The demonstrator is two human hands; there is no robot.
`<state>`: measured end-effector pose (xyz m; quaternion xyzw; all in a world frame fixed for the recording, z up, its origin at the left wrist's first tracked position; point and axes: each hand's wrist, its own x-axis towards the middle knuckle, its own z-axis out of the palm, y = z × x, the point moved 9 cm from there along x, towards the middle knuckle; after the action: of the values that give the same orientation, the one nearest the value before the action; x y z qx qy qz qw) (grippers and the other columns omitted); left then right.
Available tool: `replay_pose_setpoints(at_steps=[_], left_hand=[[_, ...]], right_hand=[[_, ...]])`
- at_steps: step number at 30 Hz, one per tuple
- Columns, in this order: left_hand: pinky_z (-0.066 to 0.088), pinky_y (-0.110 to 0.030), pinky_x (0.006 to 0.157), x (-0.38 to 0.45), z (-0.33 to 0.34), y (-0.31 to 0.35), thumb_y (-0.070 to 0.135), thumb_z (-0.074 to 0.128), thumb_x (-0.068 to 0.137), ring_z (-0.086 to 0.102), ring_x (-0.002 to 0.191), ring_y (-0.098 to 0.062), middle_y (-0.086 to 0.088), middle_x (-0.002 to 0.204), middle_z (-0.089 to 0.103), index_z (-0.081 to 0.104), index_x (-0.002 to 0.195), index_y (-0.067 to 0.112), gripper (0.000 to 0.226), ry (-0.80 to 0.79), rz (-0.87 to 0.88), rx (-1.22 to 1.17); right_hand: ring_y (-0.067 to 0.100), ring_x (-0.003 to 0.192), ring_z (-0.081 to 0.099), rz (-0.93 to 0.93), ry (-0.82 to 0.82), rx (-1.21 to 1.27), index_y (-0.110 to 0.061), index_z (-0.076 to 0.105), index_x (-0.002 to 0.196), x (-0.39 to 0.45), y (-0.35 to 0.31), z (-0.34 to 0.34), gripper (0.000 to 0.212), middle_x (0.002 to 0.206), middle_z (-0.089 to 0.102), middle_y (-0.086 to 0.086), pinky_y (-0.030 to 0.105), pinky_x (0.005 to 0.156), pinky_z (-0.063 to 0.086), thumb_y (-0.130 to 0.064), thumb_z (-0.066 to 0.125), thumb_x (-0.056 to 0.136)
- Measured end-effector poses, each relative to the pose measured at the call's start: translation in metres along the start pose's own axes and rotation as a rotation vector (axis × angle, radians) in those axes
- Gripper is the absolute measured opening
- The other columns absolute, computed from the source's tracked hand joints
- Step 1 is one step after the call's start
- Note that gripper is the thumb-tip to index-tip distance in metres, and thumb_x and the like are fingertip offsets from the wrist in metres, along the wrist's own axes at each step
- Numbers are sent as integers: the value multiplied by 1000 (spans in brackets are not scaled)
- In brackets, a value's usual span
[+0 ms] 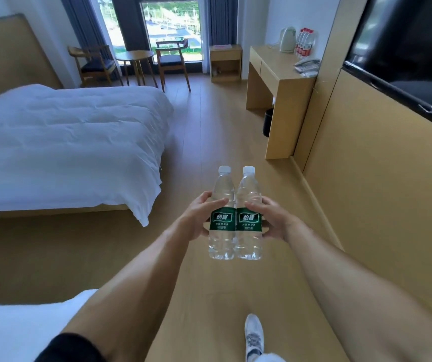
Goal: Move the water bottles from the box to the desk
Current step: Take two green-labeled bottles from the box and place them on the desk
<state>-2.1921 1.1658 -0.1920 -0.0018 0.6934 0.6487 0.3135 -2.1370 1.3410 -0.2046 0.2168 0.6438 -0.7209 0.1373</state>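
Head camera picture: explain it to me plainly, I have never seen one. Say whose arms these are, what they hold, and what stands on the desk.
No machine here: a person wears a wide-angle camera on the head, looking forward and down, so the arms are their own. The left hand grips one green-labelled water bottle; the right hand grips a second water bottle beside it, both upright with white caps. Ahead on the right is the wooden desk, bearing a kettle, red-capped bottles and a telephone. A white bed lies left.

White bed (60, 142) left; kettle (287, 39), phone (307, 65) far right; chairs (173, 61) by window.
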Motion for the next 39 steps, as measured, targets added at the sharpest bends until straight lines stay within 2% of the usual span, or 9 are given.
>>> replay_pose_setpoints(at_steps=[2,4,7,9,14,19,25,32,39], left_hand=[[51,-70,87,25,-5,16,33,76,89,71,99,-32,-10,106,74,58,116,30,33,31,4,5],[52,-69,85,51,-8,33,35,76,89,72,96,-31,-8,101,75,58,123,27,39,55,6,21],[56,-64,80,89,-12,55,38,77,87,73,88,-25,-3,91,77,56,125,27,45,88,14,23],[55,-66,80,112,-14,65,40,79,85,74,88,-25,-2,90,78,57,122,30,45,100,17,15],[55,-68,78,152,-22,85,46,84,70,74,94,-27,-3,98,77,56,122,30,61,129,10,-23],[56,-66,78,195,-35,97,41,79,83,72,98,-28,-8,107,74,53,126,28,52,121,-5,-21],[55,-67,81,267,-56,116,40,79,84,71,99,-28,-6,107,73,56,124,28,47,84,-25,-33],[57,-63,80,373,-101,165,37,77,87,71,99,-27,-8,111,72,54,126,27,47,9,-29,-40],[56,-65,81,457,-159,233,33,74,90,69,106,-32,-12,115,70,50,133,24,50,-44,-26,14]], right_hand=[[30,92,66,-2,-42,-1,-21,56,125,28,-19,-3,41,103,70,9,49,81,53,-30,73,89],[28,88,67,3,-74,2,-19,55,126,54,-39,-9,42,99,70,8,46,76,53,-29,73,90],[29,90,67,15,-114,-1,-16,54,128,90,-63,-19,43,101,70,9,56,90,52,-28,72,91],[29,91,66,21,-126,-15,-16,54,128,111,-79,-25,43,102,70,9,60,96,49,-27,72,91],[29,94,68,40,-163,-42,-17,55,126,156,-107,-29,44,104,71,9,61,94,50,-29,74,88],[29,94,68,55,-162,-53,-18,56,125,199,-124,-32,43,105,71,10,61,93,50,-29,75,88],[29,91,69,48,-110,-73,-18,56,125,265,-151,-37,42,102,71,8,58,85,54,-30,74,89],[26,87,69,66,-47,-65,-19,54,129,361,-207,-25,43,102,71,8,43,65,55,-30,71,91],[26,87,69,43,7,-25,-18,55,128,444,-275,2,42,101,71,8,44,67,55,-31,70,91]])
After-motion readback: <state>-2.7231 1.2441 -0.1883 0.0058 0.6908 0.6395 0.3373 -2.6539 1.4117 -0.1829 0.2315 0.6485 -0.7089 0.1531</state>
